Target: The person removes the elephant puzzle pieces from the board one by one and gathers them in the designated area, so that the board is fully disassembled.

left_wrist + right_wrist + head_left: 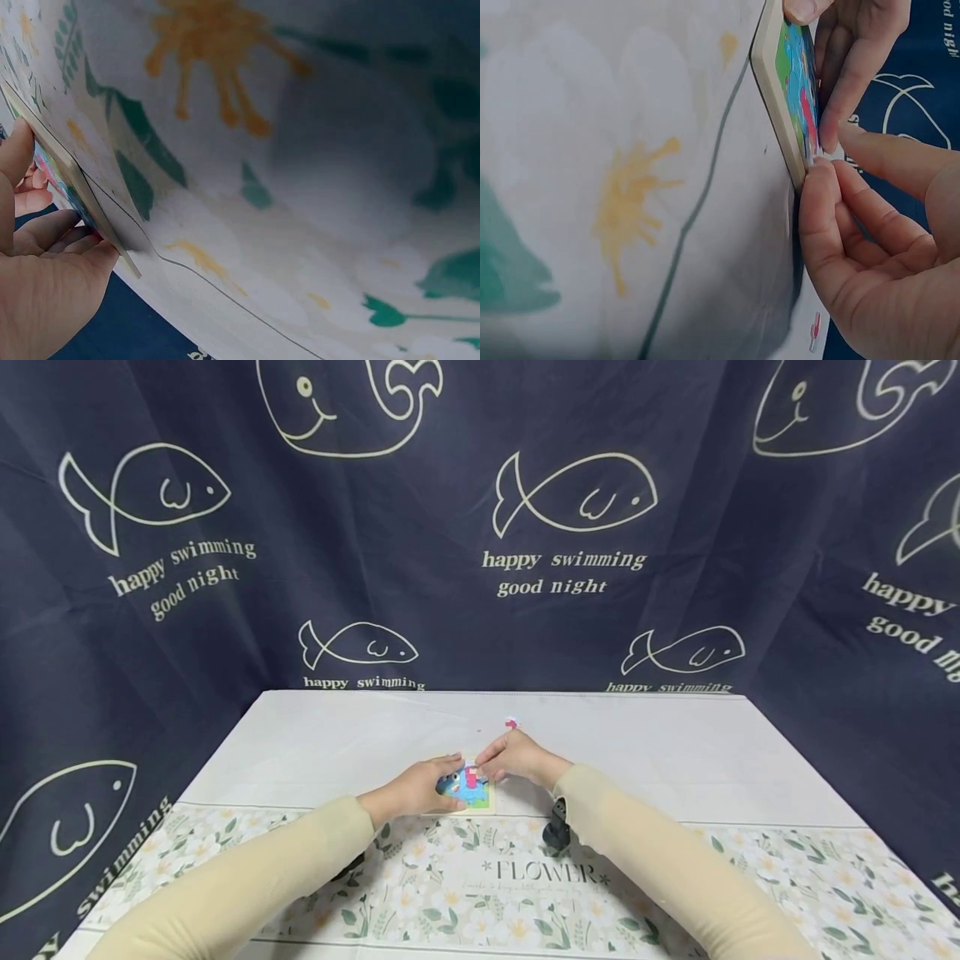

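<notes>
A small wooden jigsaw puzzle board with a blue, green and pink picture lies on the table. My left hand grips it from the left, thumb at the near side and fingers at the far side. In the left wrist view the board's pale edge runs between those fingers. My right hand is over the board's right part, its thumb and fingertips pinching a small pale puzzle piece close against the picture. The fingers hide most of that piece.
Farther back on the white tabletop lies a loose red-and-white puzzle piece. A flower-printed cloth band covers the near part of the table. Behind the table's back edge hangs a dark blue curtain with fish drawings.
</notes>
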Action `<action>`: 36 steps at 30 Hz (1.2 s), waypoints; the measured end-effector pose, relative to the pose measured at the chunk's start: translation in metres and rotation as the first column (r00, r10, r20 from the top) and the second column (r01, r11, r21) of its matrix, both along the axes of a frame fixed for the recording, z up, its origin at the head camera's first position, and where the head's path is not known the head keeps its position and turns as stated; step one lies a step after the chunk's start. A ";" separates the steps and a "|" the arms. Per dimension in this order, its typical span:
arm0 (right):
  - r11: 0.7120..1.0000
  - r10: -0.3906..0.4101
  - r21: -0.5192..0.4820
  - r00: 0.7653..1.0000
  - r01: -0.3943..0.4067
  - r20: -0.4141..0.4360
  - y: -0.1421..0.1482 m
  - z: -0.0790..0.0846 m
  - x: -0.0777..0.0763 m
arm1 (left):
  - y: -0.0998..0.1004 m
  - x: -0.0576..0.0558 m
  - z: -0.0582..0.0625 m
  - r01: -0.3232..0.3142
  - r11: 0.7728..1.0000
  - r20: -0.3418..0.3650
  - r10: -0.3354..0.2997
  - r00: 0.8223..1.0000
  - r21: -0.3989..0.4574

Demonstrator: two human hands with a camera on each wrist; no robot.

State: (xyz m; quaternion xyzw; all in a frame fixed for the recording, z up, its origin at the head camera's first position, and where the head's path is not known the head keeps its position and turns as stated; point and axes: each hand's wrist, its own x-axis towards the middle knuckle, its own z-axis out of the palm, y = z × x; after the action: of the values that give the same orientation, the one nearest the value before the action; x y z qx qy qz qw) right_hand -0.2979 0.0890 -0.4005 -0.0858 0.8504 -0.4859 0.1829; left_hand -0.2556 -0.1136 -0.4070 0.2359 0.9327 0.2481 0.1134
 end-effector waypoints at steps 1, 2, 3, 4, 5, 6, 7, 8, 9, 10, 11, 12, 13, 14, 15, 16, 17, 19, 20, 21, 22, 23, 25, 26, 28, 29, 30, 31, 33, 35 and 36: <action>1.000 0.001 0.016 1.000 -0.001 -0.014 -0.001 -0.001 0.001 | 0.000 0.000 -0.001 -0.004 1.000 0.001 0.004 1.000 0.002; 0.999 0.004 0.033 1.000 -0.003 -0.028 -0.002 -0.002 0.001 | 0.000 0.000 -0.001 -0.006 1.000 0.003 0.006 1.000 0.004; 0.999 0.007 0.052 0.999 -0.005 -0.043 -0.003 -0.003 0.002 | 0.000 0.001 -0.002 -0.009 1.000 0.004 0.009 1.000 0.005; 0.997 0.011 0.073 0.998 -0.007 -0.058 -0.004 -0.004 0.003 | 0.000 0.001 -0.002 -0.010 1.000 0.005 0.010 1.000 0.005; 0.996 0.019 0.087 0.997 -0.013 -0.072 -0.005 -0.004 0.004 | 0.000 0.001 -0.003 -0.011 1.000 0.006 0.011 1.000 0.008; 0.996 0.025 0.092 0.997 -0.018 -0.079 -0.005 -0.005 0.005 | 0.000 0.000 -0.004 -0.010 1.000 0.004 0.010 1.000 0.008; 0.995 0.029 0.098 0.996 -0.021 -0.082 -0.006 -0.005 0.005 | 0.000 0.000 -0.004 -0.010 1.000 0.003 0.010 1.000 0.010; 0.995 0.031 0.096 0.996 -0.023 -0.080 -0.007 -0.005 0.005 | -0.001 0.000 -0.004 -0.008 1.000 0.003 0.008 1.000 0.010; 0.995 0.031 0.094 0.996 -0.024 -0.079 -0.007 -0.005 0.005 | -0.001 0.000 -0.004 -0.008 1.000 0.001 0.008 1.000 0.013; 0.996 0.028 0.091 0.997 -0.021 -0.075 -0.007 -0.005 0.005 | -0.001 0.000 -0.004 -0.006 1.000 0.001 0.006 1.000 0.013; 0.996 0.025 0.087 0.997 -0.019 -0.072 -0.007 -0.005 0.005 | -0.001 0.000 -0.004 -0.006 1.000 0.001 0.006 1.000 0.015; 0.997 0.021 0.080 0.998 -0.015 -0.064 -0.008 -0.005 0.005 | -0.001 0.000 -0.004 -0.006 1.000 0.001 0.006 1.000 0.013; 0.997 0.017 0.077 0.998 -0.013 -0.060 -0.008 -0.005 0.005 | -0.001 -0.001 -0.004 -0.008 1.000 0.002 0.008 1.000 0.015; 0.997 0.013 0.071 0.998 -0.009 -0.054 -0.007 -0.005 0.004 | -0.001 -0.001 -0.004 -0.010 1.000 0.001 0.010 1.000 0.014; 0.998 0.010 0.065 0.999 -0.007 -0.051 -0.007 -0.005 0.004 | -0.001 -0.001 -0.004 -0.012 1.000 0.000 0.012 1.000 0.015; 0.998 0.007 0.057 0.999 -0.004 -0.045 -0.007 -0.005 0.004 | 0.000 -0.001 -0.004 -0.014 1.000 0.000 0.014 1.000 0.015; 0.999 0.004 0.048 0.999 -0.002 -0.039 -0.007 -0.005 0.004 | 0.000 -0.001 -0.004 -0.017 1.000 0.000 0.017 1.000 0.016; 0.999 -0.002 0.038 1.000 0.003 -0.030 -0.006 -0.005 0.004 | 0.000 -0.002 -0.004 -0.020 1.000 -0.002 0.020 1.000 0.016; 0.999 -0.003 0.034 1.000 0.004 -0.027 -0.006 -0.005 0.004 | 0.000 -0.002 -0.004 -0.021 1.000 -0.002 0.022 1.000 0.017; 1.000 -0.003 0.029 1.000 0.004 -0.023 -0.006 -0.004 0.004 | 0.000 -0.002 -0.004 -0.022 1.000 -0.002 0.022 1.000 0.018; 1.000 -0.003 0.024 1.000 0.004 -0.014 -0.006 -0.004 0.004 | 0.000 -0.002 -0.004 -0.022 1.000 -0.001 0.022 1.000 0.018; 1.000 -0.001 0.022 1.000 0.001 -0.009 -0.006 -0.004 0.004 | 0.000 -0.002 -0.005 -0.021 1.000 -0.001 0.021 1.000 0.018; 1.000 0.000 0.009 1.000 0.000 0.008 -0.006 -0.002 0.004 | 0.000 -0.002 -0.005 -0.018 1.000 -0.001 0.018 1.000 0.018; 1.000 0.003 0.007 1.000 -0.003 0.011 -0.005 -0.002 0.004 | 0.000 -0.002 -0.005 -0.018 1.000 -0.001 0.018 1.000 0.019; 1.000 0.008 0.011 1.000 -0.008 0.015 -0.005 -0.001 0.004 | 0.000 -0.002 -0.004 -0.018 1.000 0.001 0.018 1.000 0.019; 1.000 0.012 0.014 1.000 -0.012 0.013 -0.005 0.000 0.004 | 0.000 -0.003 -0.004 -0.018 1.000 0.001 0.018 1.000 0.017; 1.000 0.015 0.017 1.000 -0.015 0.011 -0.005 0.000 0.004 | 0.000 -0.003 -0.004 -0.018 1.000 0.001 0.018 1.000 0.017; 1.000 0.020 0.023 1.000 -0.020 0.006 -0.004 0.000 0.004 | 0.000 -0.003 -0.005 -0.019 1.000 0.001 0.019 1.000 0.015; 0.999 0.031 0.029 1.000 -0.031 0.002 -0.003 -0.001 0.003 | 0.000 -0.003 -0.005 -0.019 1.000 0.001 0.018 1.000 0.012; 0.999 0.040 0.015 0.999 -0.040 0.008 -0.002 -0.002 0.002 | 0.000 -0.003 -0.005 -0.018 1.000 -0.002 0.018 1.000 0.010; 0.999 0.044 0.003 0.999 -0.044 0.017 -0.001 -0.002 0.002 | 0.000 -0.003 -0.005 -0.019 1.000 -0.003 0.019 1.000 0.011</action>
State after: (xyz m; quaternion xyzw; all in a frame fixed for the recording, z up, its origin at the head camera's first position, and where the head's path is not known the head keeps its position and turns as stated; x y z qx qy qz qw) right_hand -0.2961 0.0881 -0.4026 -0.1002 0.8474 -0.4812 0.2010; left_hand -0.2589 -0.1134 -0.4123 0.2280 0.9337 0.2539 0.1084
